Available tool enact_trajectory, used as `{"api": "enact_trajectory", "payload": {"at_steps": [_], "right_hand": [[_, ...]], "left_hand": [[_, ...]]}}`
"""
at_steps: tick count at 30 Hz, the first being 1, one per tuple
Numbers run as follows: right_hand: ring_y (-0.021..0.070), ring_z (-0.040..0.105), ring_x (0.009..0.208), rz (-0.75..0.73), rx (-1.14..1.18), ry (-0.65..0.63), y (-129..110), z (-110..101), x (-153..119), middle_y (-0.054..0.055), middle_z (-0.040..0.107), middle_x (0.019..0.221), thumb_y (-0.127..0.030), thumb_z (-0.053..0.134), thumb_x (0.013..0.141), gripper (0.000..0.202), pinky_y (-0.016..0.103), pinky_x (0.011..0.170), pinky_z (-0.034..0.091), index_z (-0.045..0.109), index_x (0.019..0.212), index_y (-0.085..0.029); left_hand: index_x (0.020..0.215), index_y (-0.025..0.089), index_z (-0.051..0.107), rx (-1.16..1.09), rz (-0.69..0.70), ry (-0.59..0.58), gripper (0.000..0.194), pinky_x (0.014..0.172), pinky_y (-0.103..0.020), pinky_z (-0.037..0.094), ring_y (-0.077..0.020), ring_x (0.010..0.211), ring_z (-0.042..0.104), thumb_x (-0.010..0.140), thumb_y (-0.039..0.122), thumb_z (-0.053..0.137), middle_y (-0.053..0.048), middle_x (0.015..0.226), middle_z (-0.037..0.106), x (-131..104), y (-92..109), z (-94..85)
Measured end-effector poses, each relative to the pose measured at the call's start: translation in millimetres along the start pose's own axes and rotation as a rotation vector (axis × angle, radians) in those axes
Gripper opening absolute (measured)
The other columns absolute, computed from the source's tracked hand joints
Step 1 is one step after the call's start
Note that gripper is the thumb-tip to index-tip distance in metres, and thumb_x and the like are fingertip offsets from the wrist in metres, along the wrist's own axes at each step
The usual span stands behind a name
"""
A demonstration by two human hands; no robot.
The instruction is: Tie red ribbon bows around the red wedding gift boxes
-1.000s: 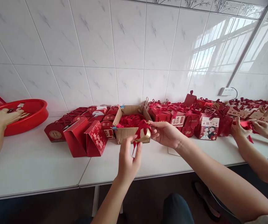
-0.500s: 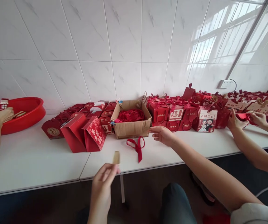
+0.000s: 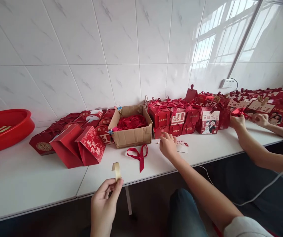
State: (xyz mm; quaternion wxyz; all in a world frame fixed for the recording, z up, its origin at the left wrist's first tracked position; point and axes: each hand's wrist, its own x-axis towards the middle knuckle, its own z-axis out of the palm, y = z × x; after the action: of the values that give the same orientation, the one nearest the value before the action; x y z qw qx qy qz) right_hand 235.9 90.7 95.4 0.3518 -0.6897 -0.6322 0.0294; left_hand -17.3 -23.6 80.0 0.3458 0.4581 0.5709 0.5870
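My left hand is closed, pinching a short gold ribbon between thumb and fingertips; the ribbon's top end curls over. My right hand is over the table with its fingers bent and apart, holding nothing that I can see. Beside it on the table lies a small printed card, partly covered by the hand. Between my hands a looped red ribbon lies flat. Behind it stands a cardboard box containing a heap of red ribbons.
Red gift boxes are stacked right of the cardboard box, and folded red boxes stand left. A red basin is at far left, with part of another person's hand. At right another person's hands hold red ribbon.
The view has turned a little to the right. My right hand has moved from the cardboard box's corner to beside the card, its fingers now more bent. My left hand still holds the gold ribbon.
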Motion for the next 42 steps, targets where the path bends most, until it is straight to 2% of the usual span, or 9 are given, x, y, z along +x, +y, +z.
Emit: {"api": "enact_trajectory", "payload": {"at_steps": [1,3,7,9,15,21,31,38,42], "right_hand": [[0.0301,0.048,0.12,-0.001,0.047,0.039,-5.4,-4.8,-13.3,0.013,0.057,0.133,-0.008,0.046,0.085,0.037,0.047,0.101,0.028,0.069,0.111,-0.021],[0.0251,0.059,0.099,-0.045,0.349,0.057,-18.7,-12.1,-45.2,0.011,0.068,0.106,-0.015,0.048,0.087,0.03,0.04,0.09,0.04,0.071,0.106,-0.02],[0.017,0.06,0.068,-0.068,0.911,-0.351,-46.8,-13.0,-101.4,0.004,0.071,0.078,-0.034,0.063,0.083,0.019,0.028,0.064,0.046,0.074,0.09,-0.02],[0.0154,0.059,0.065,-0.003,1.038,-0.438,-55.2,-10.1,-114.4,0.004,0.071,0.077,-0.041,0.063,0.083,0.025,0.026,0.06,0.045,0.074,0.088,-0.019],[0.0177,0.064,0.076,-0.006,1.307,-0.477,-52.7,-6.6,-123.3,0.004,0.07,0.081,-0.046,0.065,0.082,0.03,0.03,0.072,0.051,0.072,0.093,-0.019],[0.0177,0.063,0.08,0.009,1.409,-0.505,-47.0,-10.5,-140.9,0.002,0.067,0.084,-0.032,0.072,0.078,0.015,0.032,0.077,0.051,0.066,0.09,-0.026],[0.0167,0.064,0.076,0.196,1.54,-0.581,-47.9,-10.6,-148.9,0.001,0.067,0.077,-0.027,0.077,0.075,0.009,0.031,0.076,0.05,0.068,0.078,-0.025],[0.0105,0.064,0.064,0.314,1.767,-0.726,-49.0,-4.0,-145.3,0.0,0.069,0.068,-0.023,0.078,0.074,0.012,0.022,0.066,0.05,0.067,0.077,-0.021],[0.0059,0.06,0.057,0.333,1.833,-0.802,-49.1,3.7,-146.7,-0.002,0.066,0.063,-0.019,0.08,0.073,0.014,0.015,0.06,0.047,0.066,0.076,-0.018]], "left_hand": [[0.07,0.018,0.069,0.08,0.02,-0.011,0.039,0.068,-0.027,0.052,-0.0204,0.072,0.063,0.057,0.053,0.08,-0.004,0.071,0.069,0.1,-1.6,2.7],[0.072,0.018,0.072,0.2,0.064,-0.031,0.04,0.067,-0.028,0.052,-0.022,0.071,0.064,0.057,0.055,0.079,-0.006,0.072,0.071,0.2,-4.9,7.3],[0.076,0.019,0.075,0.271,0.134,-0.071,0.041,0.061,-0.026,0.053,-0.0211,0.067,0.065,0.059,0.055,0.078,-0.006,0.072,0.072,-2.7,-7.7,15.2],[0.075,0.019,0.076,0.281,0.18,-0.114,0.039,0.059,-0.026,0.053,-0.021,0.065,0.066,0.059,0.054,0.078,-0.005,0.07,0.071,-5.0,-5.9,18.2],[0.073,0.021,0.075,0.322,0.388,-0.196,0.023,0.059,-0.025,0.052,-0.0184,0.062,0.064,0.071,0.044,0.074,-0.003,0.067,0.07,-12.0,4.6,26.0],[0.074,0.02,0.072,0.372,0.573,-0.248,0.006,0.053,-0.021,0.044,-0.0106,0.054,0.053,0.077,0.02,0.067,0.002,0.06,0.054,-29.5,14.9,28.2],[0.088,0.02,0.066,0.331,0.707,-0.305,0.007,0.07,-0.026,0.05,-0.0142,0.076,0.061,0.083,0.016,0.066,-0.002,0.081,0.063,-41.6,19.9,18.8],[0.1,0.019,0.068,0.113,0.569,-0.531,0.015,0.074,-0.028,0.052,-0.0158,0.079,0.064,0.087,0.019,0.062,-0.005,0.086,0.067,-38.9,24.0,6.2],[0.096,0.017,0.072,0.06,0.535,-0.53,0.016,0.07,-0.026,0.051,-0.0145,0.076,0.063,0.087,0.014,0.059,-0.005,0.083,0.066,-38.9,24.5,-0.3]]}}
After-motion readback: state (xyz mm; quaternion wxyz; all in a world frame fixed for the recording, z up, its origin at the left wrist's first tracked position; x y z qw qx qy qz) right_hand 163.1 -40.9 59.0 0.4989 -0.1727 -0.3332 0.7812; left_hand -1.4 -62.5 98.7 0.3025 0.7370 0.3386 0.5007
